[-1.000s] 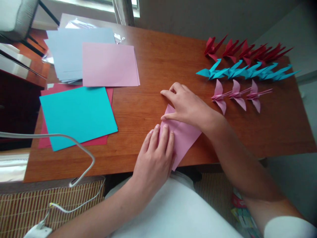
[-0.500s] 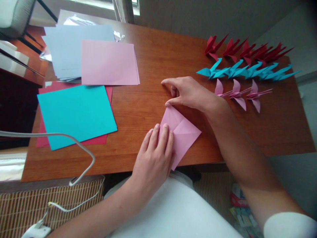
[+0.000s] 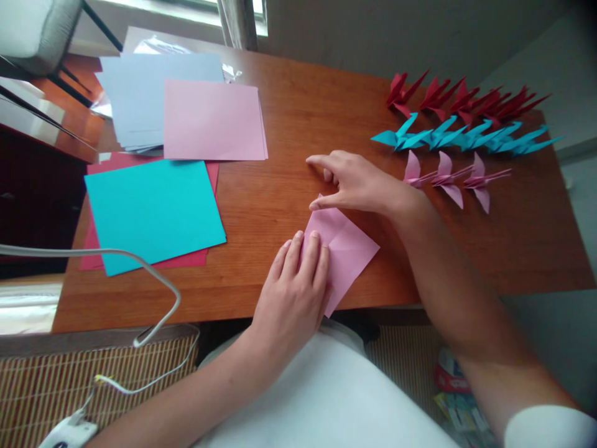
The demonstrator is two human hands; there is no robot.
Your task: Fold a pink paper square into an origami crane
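Note:
A folded pink paper [image 3: 347,249] lies on the wooden table [image 3: 289,118] near its front edge, creased into a kite-like shape. My left hand [image 3: 291,298] lies flat on its near left part, fingers stretched out and together. My right hand [image 3: 359,183] hovers over the far tip of the paper, thumb touching that tip, forefinger pointing left, the other fingers curled under. Nothing is held in it.
Flat sheets lie at the left: pink [image 3: 212,121], pale blue [image 3: 144,93], turquoise [image 3: 152,211] over red [image 3: 153,261]. At the right stand rows of folded cranes: red [image 3: 461,99], turquoise [image 3: 461,137], three pink [image 3: 448,180]. A white cable [image 3: 153,280] hangs off the front left edge.
My right hand has lifted off the pink paper and slid away to its far tip, uncovering the creased fold. My left hand has kept its place.

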